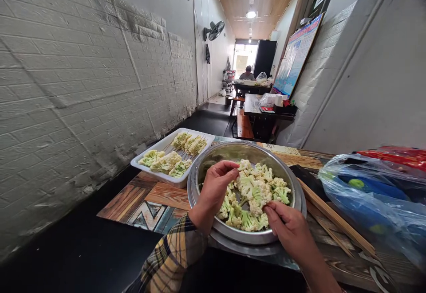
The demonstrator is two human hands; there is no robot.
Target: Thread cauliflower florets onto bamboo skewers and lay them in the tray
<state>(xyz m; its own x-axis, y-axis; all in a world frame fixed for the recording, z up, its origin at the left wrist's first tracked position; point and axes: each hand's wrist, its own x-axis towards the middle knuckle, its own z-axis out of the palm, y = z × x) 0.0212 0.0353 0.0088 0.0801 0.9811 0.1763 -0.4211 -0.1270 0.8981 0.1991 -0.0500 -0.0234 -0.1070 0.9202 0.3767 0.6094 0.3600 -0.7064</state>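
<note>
A wide metal bowl (196,182) full of cut cauliflower stands in front of me. Over it, my right hand (289,225) pinches the lower edge of a pale cauliflower piece (254,193) between thumb and fingers. My left hand (218,186) is above the bowl's left side, thumb and forefinger closed beside the cauliflower; what lies between those fingertips is too small to make out. More loose florets (248,222) lie in the bowl below. To the left, a white plastic tray (140,162) holds cauliflower threaded on thin skewers (173,151), set in two groups.
A bundle of wooden skewers (342,217) lies right of the bowl, near clear plastic bags (369,200) and a metal tool (379,277). The patterned tabletop (133,200) ends close to the left wall. Farther off are tables (253,102), a bench (244,124) and a seated person (247,74).
</note>
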